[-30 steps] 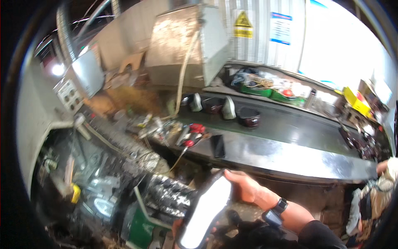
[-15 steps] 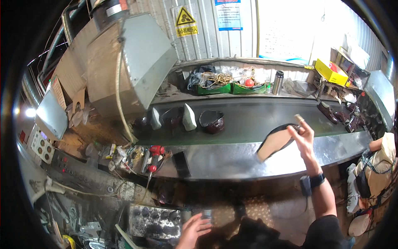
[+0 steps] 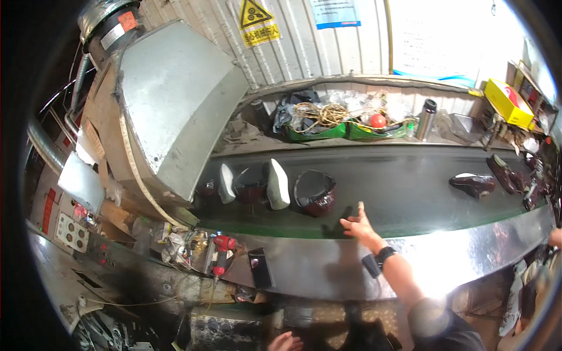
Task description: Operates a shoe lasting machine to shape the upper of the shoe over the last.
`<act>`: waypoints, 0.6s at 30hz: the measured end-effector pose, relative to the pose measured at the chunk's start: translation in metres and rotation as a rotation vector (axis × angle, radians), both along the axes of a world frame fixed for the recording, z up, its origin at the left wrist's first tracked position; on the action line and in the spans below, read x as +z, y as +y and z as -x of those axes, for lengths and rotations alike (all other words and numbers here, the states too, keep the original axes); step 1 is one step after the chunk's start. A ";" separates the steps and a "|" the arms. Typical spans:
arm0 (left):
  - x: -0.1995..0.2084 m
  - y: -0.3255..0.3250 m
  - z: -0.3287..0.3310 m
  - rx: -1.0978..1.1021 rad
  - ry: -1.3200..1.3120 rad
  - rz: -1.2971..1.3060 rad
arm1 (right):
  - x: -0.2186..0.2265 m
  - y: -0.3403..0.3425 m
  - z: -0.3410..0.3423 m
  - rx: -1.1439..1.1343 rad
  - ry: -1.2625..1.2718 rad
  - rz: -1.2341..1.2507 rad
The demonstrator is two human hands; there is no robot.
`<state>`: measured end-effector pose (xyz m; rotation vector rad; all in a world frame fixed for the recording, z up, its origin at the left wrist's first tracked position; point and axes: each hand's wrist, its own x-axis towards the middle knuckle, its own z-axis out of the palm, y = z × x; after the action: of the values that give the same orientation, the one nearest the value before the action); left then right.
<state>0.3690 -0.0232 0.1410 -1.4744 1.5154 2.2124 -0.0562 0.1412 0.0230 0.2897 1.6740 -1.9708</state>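
Observation:
My right hand (image 3: 361,228) reaches over the conveyor belt with its fingers apart, holding nothing. Nearest to it is a dark red shoe (image 3: 324,202) on the belt, its dark opening facing me. The hand is just to its right, apart from it. To the left stand two pale shoe soles (image 3: 279,185) (image 3: 226,183), with another dark red shoe (image 3: 250,192) between them. My left hand (image 3: 285,341) is low at the bottom edge, fingers loosely apart and nothing seen in it; the rest is cut off. A single dark red shoe (image 3: 473,184) lies on its side farther right.
A grey metal hood (image 3: 175,93) covers the belt's left end. A red power tool (image 3: 222,251) and a phone (image 3: 261,269) lie on the near ledge. Several dark red shoes (image 3: 512,175) crowd the right end. Behind stand green trays (image 3: 316,132) and a steel bottle (image 3: 427,120).
My right hand has let go of the shoe with a tan sole and moved left. One more dark red shoe lies on the belt at the right. My left hand has dropped lower.

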 end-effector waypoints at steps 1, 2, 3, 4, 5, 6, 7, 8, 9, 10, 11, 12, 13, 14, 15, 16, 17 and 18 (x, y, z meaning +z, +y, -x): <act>-0.002 0.000 0.006 -0.030 0.000 0.019 | -0.001 -0.016 0.009 -0.053 -0.057 0.124; 0.004 0.003 0.015 -0.054 -0.007 0.045 | -0.010 -0.029 0.020 -0.106 -0.115 0.248; 0.004 0.002 0.021 -0.067 -0.013 0.039 | -0.018 -0.035 0.034 -0.187 -0.148 0.329; 0.001 -0.002 0.023 -0.075 -0.022 0.036 | -0.021 -0.045 0.044 -0.283 -0.193 0.350; -0.007 -0.010 0.021 -0.066 -0.021 0.043 | -0.020 -0.054 0.050 -0.272 -0.194 0.355; -0.018 -0.021 0.022 -0.089 -0.045 0.042 | -0.018 -0.057 0.058 -0.368 -0.187 0.386; -0.025 -0.031 0.024 -0.120 -0.071 0.034 | -0.016 -0.056 0.063 -0.471 -0.180 0.411; -0.017 -0.038 0.033 -0.115 -0.077 0.028 | -0.007 -0.058 0.058 -0.468 -0.186 0.403; -0.009 -0.046 0.048 -0.142 -0.065 0.061 | 0.003 -0.052 0.052 -0.462 -0.127 0.505; -0.003 -0.057 0.057 -0.162 -0.044 0.098 | 0.025 -0.051 0.044 -0.446 -0.062 0.611; -0.013 -0.070 0.071 -0.179 -0.002 0.102 | 0.038 -0.041 0.032 -0.433 -0.066 0.649; -0.021 -0.081 0.085 -0.169 0.055 0.105 | 0.053 -0.026 0.011 -0.393 -0.049 0.671; -0.050 -0.098 0.098 -0.233 0.140 0.080 | 0.077 -0.003 -0.015 -0.359 -0.074 0.614; -0.074 -0.112 0.134 -0.299 0.114 0.189 | 0.066 0.032 -0.038 -0.344 -0.057 0.578; -0.062 -0.109 0.175 -0.386 0.142 0.241 | 0.087 0.046 -0.064 -0.325 -0.179 0.647; -0.073 -0.111 0.217 -0.444 0.231 0.251 | 0.065 0.071 -0.085 -0.320 -0.245 0.681; -0.077 -0.113 0.256 -0.518 0.239 0.374 | 0.070 0.076 -0.103 -0.269 -0.202 0.674; -0.100 -0.127 0.293 -0.641 0.256 0.630 | 0.062 0.078 -0.122 -0.263 -0.151 0.634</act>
<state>0.0761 -0.1505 0.0412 -0.6089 2.4784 1.6464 0.0660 0.2192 0.0846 0.4168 0.8833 -2.4809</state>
